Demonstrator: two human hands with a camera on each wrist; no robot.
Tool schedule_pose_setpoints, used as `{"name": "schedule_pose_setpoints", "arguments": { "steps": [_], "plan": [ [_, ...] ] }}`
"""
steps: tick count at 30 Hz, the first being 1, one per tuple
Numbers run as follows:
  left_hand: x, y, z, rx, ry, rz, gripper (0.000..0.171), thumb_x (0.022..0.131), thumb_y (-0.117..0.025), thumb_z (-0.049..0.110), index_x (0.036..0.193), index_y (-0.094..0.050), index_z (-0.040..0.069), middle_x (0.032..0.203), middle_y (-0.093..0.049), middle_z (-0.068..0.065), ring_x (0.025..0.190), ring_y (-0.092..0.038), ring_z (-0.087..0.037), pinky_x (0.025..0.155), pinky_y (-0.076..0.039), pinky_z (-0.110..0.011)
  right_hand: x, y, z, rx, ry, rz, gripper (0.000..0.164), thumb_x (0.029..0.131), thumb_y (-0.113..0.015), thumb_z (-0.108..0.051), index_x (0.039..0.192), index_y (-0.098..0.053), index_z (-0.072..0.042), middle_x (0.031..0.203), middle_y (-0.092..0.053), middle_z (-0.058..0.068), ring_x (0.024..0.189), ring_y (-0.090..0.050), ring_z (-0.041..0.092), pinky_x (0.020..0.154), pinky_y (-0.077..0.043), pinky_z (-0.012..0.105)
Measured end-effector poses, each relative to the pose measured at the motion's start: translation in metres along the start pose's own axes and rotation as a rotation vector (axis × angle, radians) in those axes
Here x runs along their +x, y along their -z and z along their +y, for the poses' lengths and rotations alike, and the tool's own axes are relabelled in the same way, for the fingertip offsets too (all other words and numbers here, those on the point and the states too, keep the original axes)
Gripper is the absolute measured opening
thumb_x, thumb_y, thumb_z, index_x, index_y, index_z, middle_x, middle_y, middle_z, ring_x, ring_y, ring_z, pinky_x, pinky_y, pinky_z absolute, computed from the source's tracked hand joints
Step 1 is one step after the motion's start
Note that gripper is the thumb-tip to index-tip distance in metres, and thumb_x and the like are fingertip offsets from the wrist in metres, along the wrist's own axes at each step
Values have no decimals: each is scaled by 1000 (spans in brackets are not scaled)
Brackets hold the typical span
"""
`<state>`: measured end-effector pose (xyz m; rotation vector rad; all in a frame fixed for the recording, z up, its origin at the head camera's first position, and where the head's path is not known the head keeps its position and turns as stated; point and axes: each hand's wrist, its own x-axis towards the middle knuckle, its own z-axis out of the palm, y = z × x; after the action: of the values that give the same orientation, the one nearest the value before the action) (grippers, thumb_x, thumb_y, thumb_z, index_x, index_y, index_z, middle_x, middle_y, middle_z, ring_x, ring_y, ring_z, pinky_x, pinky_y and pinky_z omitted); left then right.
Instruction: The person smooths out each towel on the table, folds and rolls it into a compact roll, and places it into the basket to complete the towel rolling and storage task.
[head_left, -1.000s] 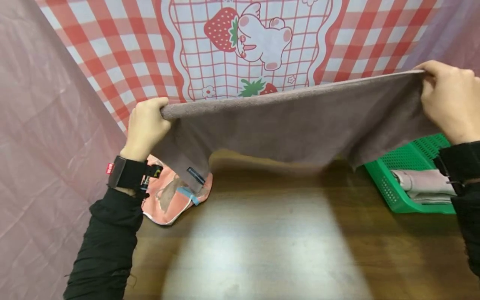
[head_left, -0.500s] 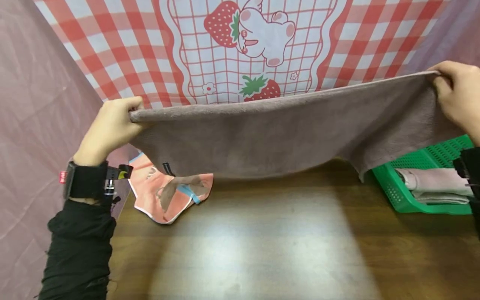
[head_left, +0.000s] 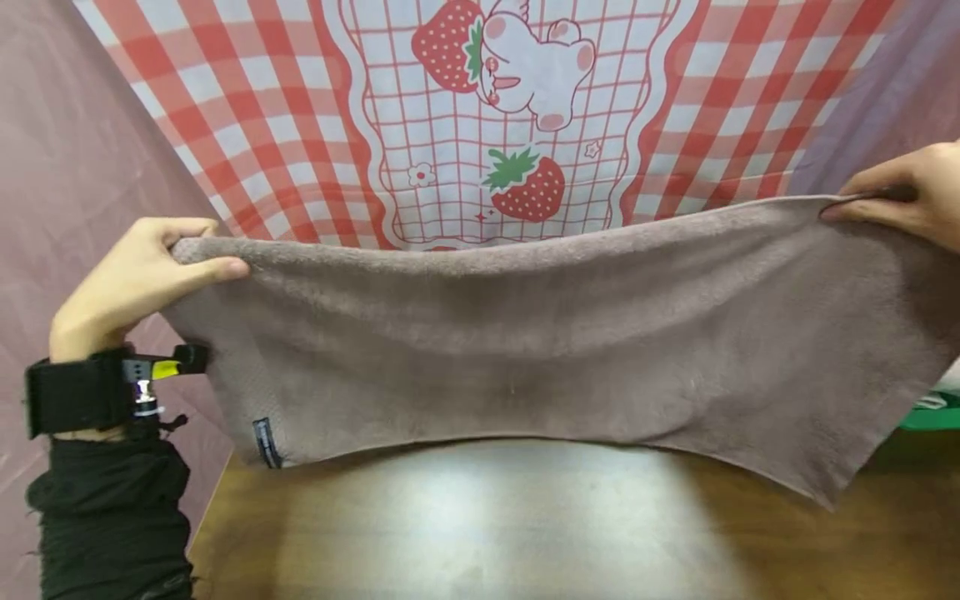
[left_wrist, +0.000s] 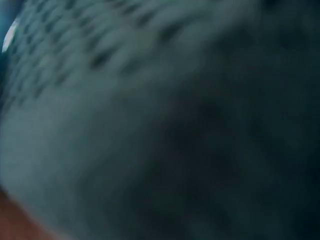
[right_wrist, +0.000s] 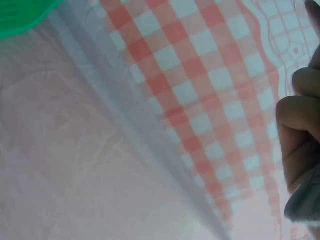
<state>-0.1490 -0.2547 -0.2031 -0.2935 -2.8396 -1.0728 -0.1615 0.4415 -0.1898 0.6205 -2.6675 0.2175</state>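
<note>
A grey-brown towel [head_left: 495, 350] hangs stretched between both hands above the table, with a small dark label [head_left: 267, 443] near its lower left corner. My left hand [head_left: 142, 275] pinches the upper left corner, thumb in front. At the upper right, my right hand [head_left: 911, 196] grips the other end of the top edge between thumb and fingers. Cloth fills the left wrist view, dark and blurred. In the right wrist view, the curled fingers [right_wrist: 302, 115] show at the right edge with a bit of the towel [right_wrist: 305, 200] below them.
A wooden table [head_left: 480, 533] lies below the towel. A green basket [head_left: 933, 417] shows only partly at the right, mostly behind the towel. Behind hangs a red-and-white checked cloth [head_left: 247, 100] with strawberry prints, and a pink sheet [head_left: 82, 125] stands at the left.
The left hand has moved left and down, spreading the towel wider. The towel has come lower and closer, now covering the orange cloth and most of the basket.
</note>
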Motion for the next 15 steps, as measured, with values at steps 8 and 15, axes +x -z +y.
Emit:
{"name": "schedule_pose_setpoints", "arguments": {
  "steps": [8, 15],
  "plan": [
    [43, -55, -29, 205, -55, -14, 48, 92, -67, 48, 81, -43, 7, 71, -36, -5, 66, -41, -20, 60, -32, -34, 27, -61, 2, -206, -175, -358, 21, 96, -64, -13, 106, -70, 5, 88, -68, 27, 68, -64, 37, 66, -49, 58],
    [76, -114, -68, 214, -165, 88, 29, 95, -67, 14, 109, -50, -4, 106, -49, -24, 97, -48, -38, 83, -41, -50, 24, -138, -2, -208, -56, -66, 21, 87, -64, 6, 106, -59, 13, 98, -56, 35, 90, -52, 51, 66, -46, 61]
  ]
}}
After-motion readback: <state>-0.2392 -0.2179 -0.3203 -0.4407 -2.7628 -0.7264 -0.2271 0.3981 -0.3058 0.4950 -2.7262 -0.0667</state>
